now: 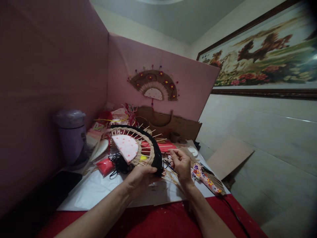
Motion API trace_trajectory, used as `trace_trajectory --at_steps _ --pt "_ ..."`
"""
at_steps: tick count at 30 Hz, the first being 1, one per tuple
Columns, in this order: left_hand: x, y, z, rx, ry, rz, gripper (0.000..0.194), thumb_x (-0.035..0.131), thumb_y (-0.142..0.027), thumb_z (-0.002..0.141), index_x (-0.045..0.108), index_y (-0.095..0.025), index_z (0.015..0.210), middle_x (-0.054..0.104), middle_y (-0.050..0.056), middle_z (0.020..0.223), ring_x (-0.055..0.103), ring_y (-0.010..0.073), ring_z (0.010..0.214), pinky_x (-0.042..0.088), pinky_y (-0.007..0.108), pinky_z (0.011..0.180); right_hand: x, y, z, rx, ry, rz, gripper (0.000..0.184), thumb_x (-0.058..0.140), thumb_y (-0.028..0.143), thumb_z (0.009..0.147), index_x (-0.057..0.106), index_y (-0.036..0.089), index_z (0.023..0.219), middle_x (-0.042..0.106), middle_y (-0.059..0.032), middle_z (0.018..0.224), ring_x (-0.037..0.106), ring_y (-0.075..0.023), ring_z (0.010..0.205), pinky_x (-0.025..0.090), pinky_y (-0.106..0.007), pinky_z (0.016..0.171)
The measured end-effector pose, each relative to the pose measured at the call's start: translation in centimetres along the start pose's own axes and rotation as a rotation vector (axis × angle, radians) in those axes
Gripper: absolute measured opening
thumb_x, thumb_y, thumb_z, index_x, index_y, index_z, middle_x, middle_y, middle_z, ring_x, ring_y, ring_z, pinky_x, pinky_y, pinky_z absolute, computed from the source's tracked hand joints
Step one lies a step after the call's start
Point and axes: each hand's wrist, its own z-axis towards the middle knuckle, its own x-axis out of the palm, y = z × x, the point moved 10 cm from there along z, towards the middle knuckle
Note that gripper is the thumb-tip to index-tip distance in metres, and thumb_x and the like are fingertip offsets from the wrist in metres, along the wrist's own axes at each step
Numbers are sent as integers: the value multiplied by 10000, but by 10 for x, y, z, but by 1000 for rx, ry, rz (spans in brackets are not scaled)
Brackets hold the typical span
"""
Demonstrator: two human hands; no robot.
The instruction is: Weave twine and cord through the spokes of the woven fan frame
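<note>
Left hand (141,178) grasping fan (131,147) by its black lower edge; fan tilts up beyond that hand. Right hand (182,164) pinched at stick ends (165,146), hold unclear. Glue gun (207,181) just right of it.

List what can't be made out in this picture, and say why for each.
All in the head view:
- Left hand: the fingers under the fan, hidden by the fan itself.
- Right hand: what its fingertips touch, too small to tell.
- Framed picture: its right end, cut off by the picture's right edge.
- Red packet: its exact contents, blurred.
</note>
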Motion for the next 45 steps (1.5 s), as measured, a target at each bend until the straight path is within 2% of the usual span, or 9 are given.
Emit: trace_trajectory --at_steps 24,45 --pt "0 -2 -2 -3 -24 16 277 578 -51 649 645 -98 914 699 100 855 649 184 733 513 288 670 4 -1 -1 -13 18 -13 283 577 428 788 606 149 753 419 74 417 349 -51 364 265 -161 365" --pt "2 -4 -4 9 -34 8 246 596 -53 639 652 -88 876 700 112 840 651 186 720 508 282 658 4 0 -2 -12 20 -37 318 584 466 766 614 150 751 419 74 404 348 -62 347 262 -175 354"
